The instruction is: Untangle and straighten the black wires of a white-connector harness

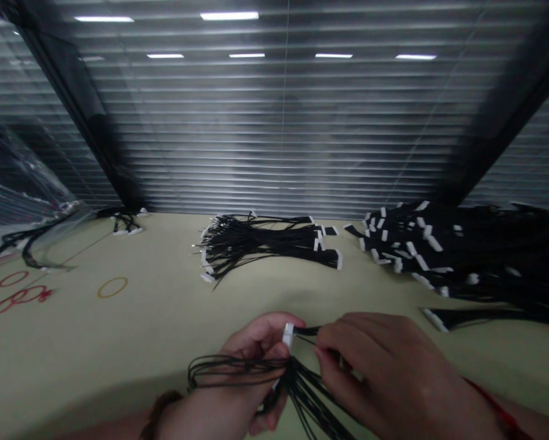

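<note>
Near the front edge of the view, my left hand (242, 379) is closed around a white connector (288, 335) with thin black wires (309, 391) fanning out below it. Some of these wires loop leftward over the hand. To the right of the connector, my right hand (379, 366) pinches a few black wires (306, 331) that run into its upper end. The fingertips of the right hand are partly hidden behind its knuckles.
A bundle of black wires with white connectors (265, 241) lies at the back centre. A larger pile (485, 250) fills the right side. Red rubber bands (20, 297), a yellow band (112, 288) and clear plastic (22, 177) are at left. Blinds (274, 134) stand behind the table.
</note>
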Available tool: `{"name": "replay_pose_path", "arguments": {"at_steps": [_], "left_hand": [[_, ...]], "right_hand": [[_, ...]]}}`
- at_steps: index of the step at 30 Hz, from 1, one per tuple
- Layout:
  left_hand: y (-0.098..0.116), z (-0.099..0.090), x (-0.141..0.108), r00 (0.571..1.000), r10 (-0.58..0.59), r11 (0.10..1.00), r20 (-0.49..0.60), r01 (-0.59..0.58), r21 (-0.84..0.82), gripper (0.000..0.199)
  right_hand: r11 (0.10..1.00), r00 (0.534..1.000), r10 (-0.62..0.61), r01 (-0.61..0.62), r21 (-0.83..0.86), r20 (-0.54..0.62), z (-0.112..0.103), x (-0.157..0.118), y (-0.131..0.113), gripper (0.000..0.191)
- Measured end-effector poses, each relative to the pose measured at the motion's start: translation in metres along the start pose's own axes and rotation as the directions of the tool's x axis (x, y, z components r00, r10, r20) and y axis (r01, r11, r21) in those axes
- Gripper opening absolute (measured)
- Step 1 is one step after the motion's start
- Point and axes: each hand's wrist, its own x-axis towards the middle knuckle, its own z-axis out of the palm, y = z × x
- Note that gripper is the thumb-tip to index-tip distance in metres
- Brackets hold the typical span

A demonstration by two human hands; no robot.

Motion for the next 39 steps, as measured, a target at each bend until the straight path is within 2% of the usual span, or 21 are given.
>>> {"name": "replay_pose_path", "arguments": {"at_steps": [5,7,13,16,21,25,30,36,39], "left_hand": [[-0.001,0.0,0.002,1.0,-0.017,1.0,-0.02,0.017,-0.007,0.051],[-0.002,-0.001,0.004,1.0,-0.014,1.0,0.004,0.014,-0.006,0.048],[-0.005,-0.003,0.005,0.999,-0.04,0.997,-0.002,0.04,-0.059,0.047],[-0.004,-0.002,0.003,0.999,-0.029,0.997,0.013,0.03,-0.072,0.04],[-0.003,-0.002,0.002,0.995,0.019,0.989,0.098,-0.005,-0.146,0.025],[-0.009,-0.006,0.005,0.997,0.009,0.989,0.078,0.003,-0.15,0.025],[-0.013,-0.007,0.004,0.999,-0.021,0.991,0.04,0.026,-0.131,0.024],[-0.005,0.001,0.002,0.999,0.035,0.996,0.009,-0.034,-0.081,0.043],[-0.004,0.0,0.002,1.0,-0.001,1.0,0.018,0.0,0.02,0.055]], "right_hand": [[0.998,0.997,0.041,-0.044,0.048,0.062,0.002,0.0,0.002,0.016],[0.996,0.996,0.064,-0.068,0.062,0.066,0.003,0.0,0.003,0.016],[0.999,0.999,-0.032,0.032,0.004,0.02,0.005,-0.001,0.001,0.02],[1.0,1.0,-0.02,0.02,0.003,0.012,0.004,-0.002,0.001,0.022],[0.999,0.999,-0.034,0.033,0.012,0.006,0.004,-0.002,0.001,0.022],[0.999,0.999,-0.042,0.042,-0.004,-0.019,0.006,-0.002,-0.002,0.025],[1.0,1.0,0.007,-0.007,-0.01,-0.014,0.005,-0.001,-0.002,0.024],[0.998,1.0,-0.025,0.025,-0.051,0.004,0.004,-0.001,-0.004,0.027],[0.999,0.999,-0.022,0.023,-0.033,0.043,0.009,-0.004,-0.004,0.029]]}}
